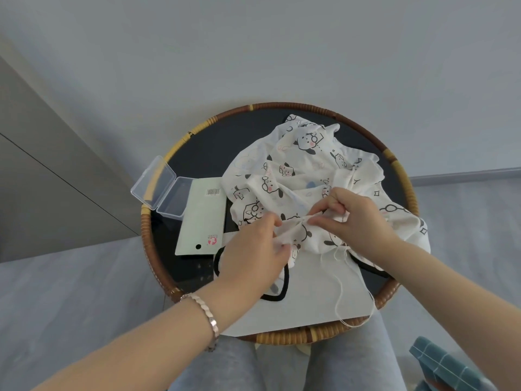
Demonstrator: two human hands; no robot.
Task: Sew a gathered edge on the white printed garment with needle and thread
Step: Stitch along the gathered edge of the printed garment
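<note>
Over the round table [282, 106], the white printed garment [298, 170] is pinched, bunched, between the curled left hand [253, 249] and right hand [355, 213], seemingly so gathers are kept along the slack thread [339, 280].

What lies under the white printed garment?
A flat white piece with black loops sticks out from beneath the garment, on the dark tabletop. Anything further beneath the cloth is covered.

white garment [296, 170] printed with cartoon dogs, crumpled over the right half of the round table [146, 230], one edge bunched near the front. loose white thread [338, 292] trails to the front-right rim.
</note>
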